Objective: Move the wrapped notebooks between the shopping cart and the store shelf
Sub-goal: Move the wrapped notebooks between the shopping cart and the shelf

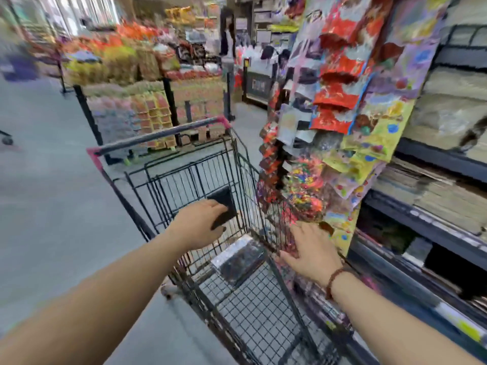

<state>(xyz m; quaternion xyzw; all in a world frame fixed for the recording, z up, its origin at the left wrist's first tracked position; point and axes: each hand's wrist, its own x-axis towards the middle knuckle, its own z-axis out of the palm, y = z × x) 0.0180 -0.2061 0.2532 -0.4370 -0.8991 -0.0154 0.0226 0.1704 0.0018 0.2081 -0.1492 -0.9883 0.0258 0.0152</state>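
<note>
Inside one shopping cart (237, 164), left hand (200, 227) grips one dark notebook (224, 209); another notebook (239, 262) lies below; right hand (311, 248) spread empty.

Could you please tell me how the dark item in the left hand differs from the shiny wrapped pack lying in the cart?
The small dark flat item is gripped by the left hand above the basket; the larger glossy plastic-wrapped notebook pack lies untouched on the black wire shopping cart floor. The held one looks matte black, while the lying one glints silver. Both are flat, dark and rectangular. The right hand holds neither.

A wrapped notebook (238, 260) lies in the cart (263, 312), left of the shelf (427, 219).
</note>
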